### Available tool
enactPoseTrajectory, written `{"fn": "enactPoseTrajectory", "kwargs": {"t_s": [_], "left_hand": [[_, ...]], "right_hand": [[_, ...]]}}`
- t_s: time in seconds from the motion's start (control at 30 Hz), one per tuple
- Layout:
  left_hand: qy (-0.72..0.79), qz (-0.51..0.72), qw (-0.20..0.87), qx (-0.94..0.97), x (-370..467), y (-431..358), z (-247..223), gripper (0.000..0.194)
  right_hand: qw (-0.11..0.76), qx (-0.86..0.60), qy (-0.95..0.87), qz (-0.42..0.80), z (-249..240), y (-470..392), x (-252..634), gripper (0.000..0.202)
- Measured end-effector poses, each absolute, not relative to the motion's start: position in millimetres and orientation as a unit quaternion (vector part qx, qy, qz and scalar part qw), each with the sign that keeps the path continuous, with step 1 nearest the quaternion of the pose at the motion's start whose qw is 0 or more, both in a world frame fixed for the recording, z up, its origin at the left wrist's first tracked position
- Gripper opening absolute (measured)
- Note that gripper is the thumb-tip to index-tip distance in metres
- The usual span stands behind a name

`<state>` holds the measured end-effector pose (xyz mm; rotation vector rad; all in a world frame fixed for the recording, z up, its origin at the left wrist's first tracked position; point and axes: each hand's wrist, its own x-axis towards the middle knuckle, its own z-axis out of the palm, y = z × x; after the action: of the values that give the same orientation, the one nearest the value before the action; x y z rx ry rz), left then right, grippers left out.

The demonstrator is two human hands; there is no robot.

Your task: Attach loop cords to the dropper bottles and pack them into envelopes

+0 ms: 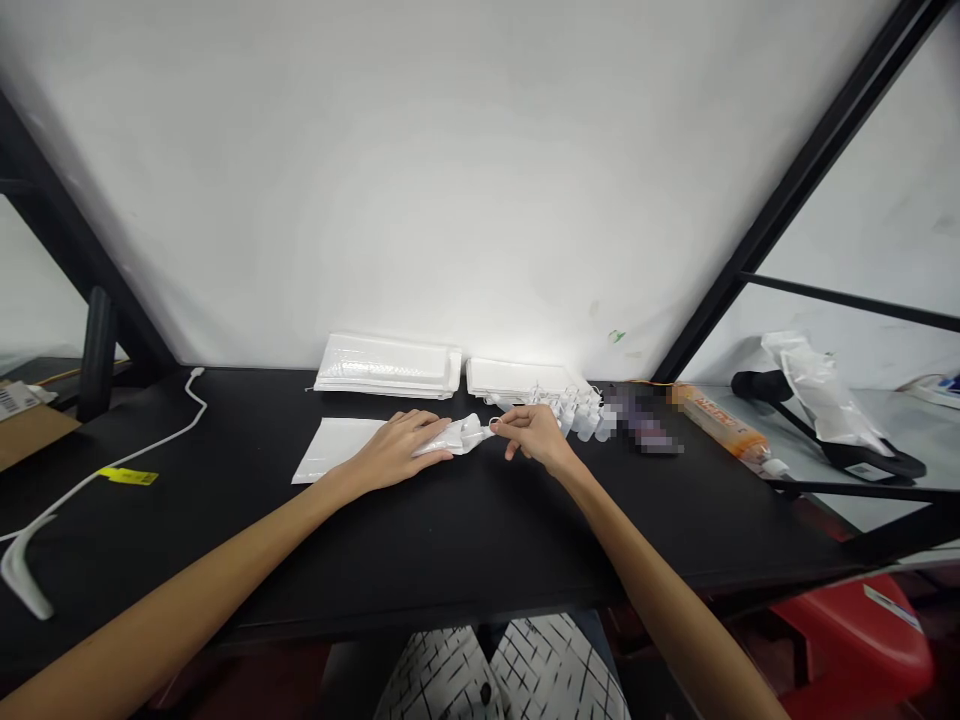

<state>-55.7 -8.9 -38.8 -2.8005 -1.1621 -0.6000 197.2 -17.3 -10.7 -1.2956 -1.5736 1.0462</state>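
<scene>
White plastic is under both hands: the left hand (401, 447) lies flat, palm down, fingers extended, pinning a flat white pouch (341, 447) to the black tabletop (420, 540). The pouch's right end, bunched and slightly raised, protrudes from beneath the fingers. The right hand (534, 432), just right of the pouch, pinches a small white piece (480, 432) at the pouch's mouth between thumb and forefinger; the remaining fingers curl loosely. Both forearms extend forward, converging on the pouch.

Judged step: the small piece is at the pouch opening, either entering or leaving; which cannot be determined. The next move calls for steady downward pressure from the left hand while the right works along the pouch's long axis.

Behind the pouch, against the wall, lie two stacks of white pouches (388, 366). Right of the pouch sits a cluster of small white parts (577, 408), then an orange tube (721, 426). Left of the pouch runs a white cable (161, 440) with a yellow tag (129, 476).
</scene>
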Motion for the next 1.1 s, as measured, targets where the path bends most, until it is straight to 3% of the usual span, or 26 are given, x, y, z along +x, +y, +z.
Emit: {"fn": "enactPoseTrajectory", "kwargs": {"t_s": [0.37, 0.57, 0.63, 0.73, 0.83, 0.93, 1.1], "left_hand": [[-0.382, -0.232, 0.023, -0.894, -50, -16, -38, 0.051], [-0.374, -0.234, -0.002, -0.897, -53, -13, -39, 0.054], [-0.396, -0.225, -0.010, -0.890, -56, -11, -39, 0.059], [-0.411, -0.183, -0.018, -0.893, -60, -8, -37, 0.066], [-0.409, -0.152, -0.012, -0.900, -64, -8, -37, 0.071], [-0.403, -0.144, 0.001, -0.904, -66, -8, -37, 0.079], [-0.401, -0.141, 0.001, -0.905, -66, -9, -36, 0.072]], "right_hand": [[0.419, -0.493, -0.679, 0.346, -9, -19, 192, 0.029], [0.270, -0.380, -0.763, 0.448, 1, -29, 182, 0.032], [0.273, -0.407, -0.776, 0.397, 8, -26, 187, 0.036], [0.273, -0.521, -0.790, 0.171, 13, -14, 190, 0.038], [0.139, -0.622, -0.766, -0.083, 13, 3, 178, 0.032], [0.042, -0.640, -0.757, -0.124, 9, 18, 159, 0.031], [0.034, -0.627, -0.770, -0.114, 0, 30, 148, 0.033]]}}
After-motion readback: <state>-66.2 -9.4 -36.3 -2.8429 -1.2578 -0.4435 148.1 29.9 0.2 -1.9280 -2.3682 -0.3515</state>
